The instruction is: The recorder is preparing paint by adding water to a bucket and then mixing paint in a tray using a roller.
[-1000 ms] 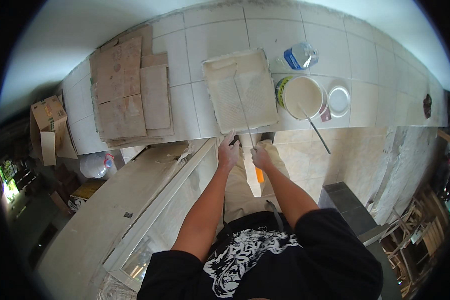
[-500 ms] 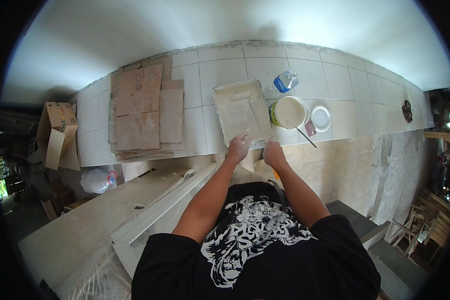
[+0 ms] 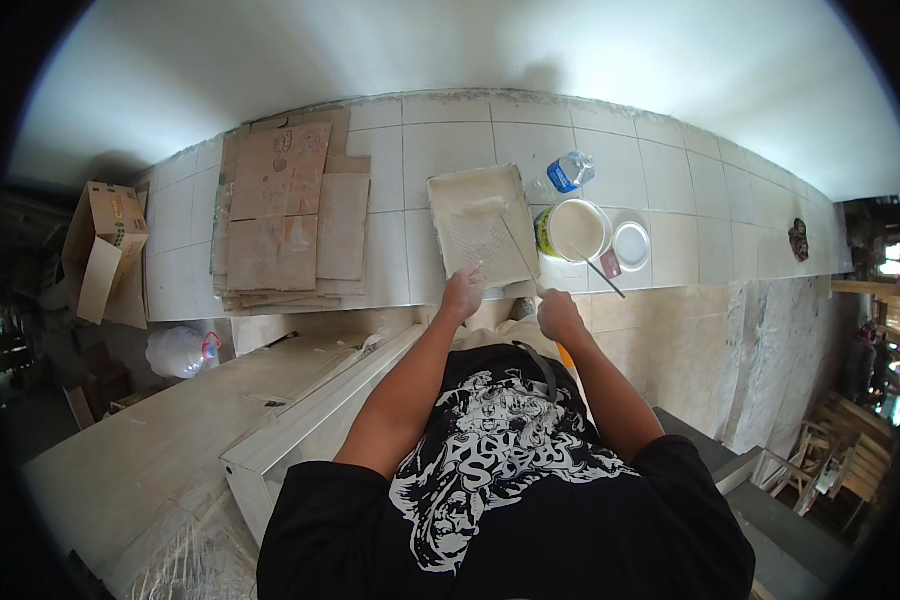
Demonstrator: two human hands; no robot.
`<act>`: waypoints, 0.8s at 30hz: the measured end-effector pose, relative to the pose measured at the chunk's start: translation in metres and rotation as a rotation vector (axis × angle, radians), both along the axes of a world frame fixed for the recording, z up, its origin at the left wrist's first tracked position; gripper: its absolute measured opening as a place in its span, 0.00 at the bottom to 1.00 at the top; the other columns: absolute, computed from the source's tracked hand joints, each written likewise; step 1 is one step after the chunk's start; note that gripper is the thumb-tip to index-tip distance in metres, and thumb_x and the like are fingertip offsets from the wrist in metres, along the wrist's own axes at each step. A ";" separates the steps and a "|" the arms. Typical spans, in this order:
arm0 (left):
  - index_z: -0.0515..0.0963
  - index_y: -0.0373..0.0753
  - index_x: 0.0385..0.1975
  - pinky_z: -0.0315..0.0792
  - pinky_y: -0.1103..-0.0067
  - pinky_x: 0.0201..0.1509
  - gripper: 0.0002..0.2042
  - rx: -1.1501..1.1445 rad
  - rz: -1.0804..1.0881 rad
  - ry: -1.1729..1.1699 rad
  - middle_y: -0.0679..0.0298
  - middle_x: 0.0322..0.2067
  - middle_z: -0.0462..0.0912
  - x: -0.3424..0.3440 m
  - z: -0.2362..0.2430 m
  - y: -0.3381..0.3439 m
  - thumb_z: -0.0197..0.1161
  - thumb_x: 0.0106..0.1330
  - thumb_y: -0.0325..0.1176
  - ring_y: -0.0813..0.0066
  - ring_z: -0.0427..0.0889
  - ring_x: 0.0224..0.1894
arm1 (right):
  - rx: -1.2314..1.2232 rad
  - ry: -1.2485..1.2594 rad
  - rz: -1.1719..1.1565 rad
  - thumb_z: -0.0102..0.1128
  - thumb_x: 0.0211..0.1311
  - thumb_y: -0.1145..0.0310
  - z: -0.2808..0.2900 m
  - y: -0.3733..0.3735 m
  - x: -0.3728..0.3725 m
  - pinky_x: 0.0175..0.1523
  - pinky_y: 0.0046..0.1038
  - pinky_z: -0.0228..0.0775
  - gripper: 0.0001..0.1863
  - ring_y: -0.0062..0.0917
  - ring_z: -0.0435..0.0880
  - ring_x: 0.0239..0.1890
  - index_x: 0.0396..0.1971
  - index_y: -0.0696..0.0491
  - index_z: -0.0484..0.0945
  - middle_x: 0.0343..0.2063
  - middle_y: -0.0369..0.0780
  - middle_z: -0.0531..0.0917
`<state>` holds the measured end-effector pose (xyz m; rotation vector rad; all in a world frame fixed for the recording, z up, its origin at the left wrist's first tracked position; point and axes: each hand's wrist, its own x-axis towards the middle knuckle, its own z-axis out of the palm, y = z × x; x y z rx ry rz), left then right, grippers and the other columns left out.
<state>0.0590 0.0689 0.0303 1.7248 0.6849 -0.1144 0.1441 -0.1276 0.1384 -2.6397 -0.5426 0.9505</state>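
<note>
My right hand [image 3: 562,318] is closed round the handle end of a paint roller, just beyond the tray's near right corner. The roller's thin rod [image 3: 519,246] runs over the tray to its cream-coated sleeve [image 3: 475,207], which lies across the upper part of the tray. A paint tray [image 3: 448,192], smeared with cream paint, rests on white tiles. At its near edge my left hand [image 3: 462,295] grips the rim, with paint smudges on the fingers. Right of the tray stands a bucket of cream paint [image 3: 580,228] with a stick [image 3: 602,272] leaning in it.
A clear bottle with a blue label [image 3: 570,172] lies behind the bucket, and a white lid [image 3: 631,246] is to its right. Flattened cardboard [image 3: 275,250] covers tiles at left, beside an open carton [image 3: 115,225]. A pale wall [image 3: 450,45] rises behind the tiled ledge.
The roller sleeve has come slightly nearer to me down the tray. My right hand has drawn back and a little to the right with the handle. My left hand stays at the rim.
</note>
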 end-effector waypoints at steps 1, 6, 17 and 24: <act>0.74 0.36 0.62 0.75 0.70 0.60 0.23 -0.007 0.001 0.012 0.44 0.53 0.82 0.000 0.000 -0.001 0.61 0.66 0.33 0.56 0.83 0.55 | -0.018 -0.016 -0.007 0.52 0.61 0.73 0.001 -0.002 -0.004 0.53 0.49 0.75 0.14 0.56 0.82 0.45 0.42 0.61 0.82 0.38 0.61 0.83; 0.74 0.35 0.62 0.74 0.70 0.60 0.24 -0.015 -0.051 0.022 0.45 0.53 0.82 0.000 0.009 -0.008 0.60 0.66 0.35 0.55 0.83 0.55 | 0.049 -0.108 0.042 0.52 0.58 0.75 -0.056 0.001 0.002 0.52 0.50 0.74 0.12 0.57 0.81 0.43 0.38 0.62 0.81 0.36 0.60 0.83; 0.74 0.37 0.62 0.74 0.71 0.60 0.23 0.033 -0.075 0.061 0.48 0.57 0.80 -0.001 0.024 0.004 0.58 0.68 0.35 0.56 0.84 0.54 | 0.054 -0.138 0.042 0.52 0.58 0.76 -0.069 -0.003 0.020 0.51 0.49 0.75 0.08 0.57 0.82 0.46 0.34 0.61 0.79 0.38 0.60 0.82; 0.74 0.38 0.63 0.74 0.70 0.61 0.23 0.095 -0.093 0.052 0.50 0.58 0.79 -0.011 0.027 0.014 0.58 0.68 0.34 0.56 0.83 0.55 | 0.041 -0.112 0.099 0.53 0.56 0.77 -0.079 0.014 0.007 0.51 0.51 0.75 0.08 0.56 0.81 0.45 0.35 0.60 0.78 0.38 0.57 0.83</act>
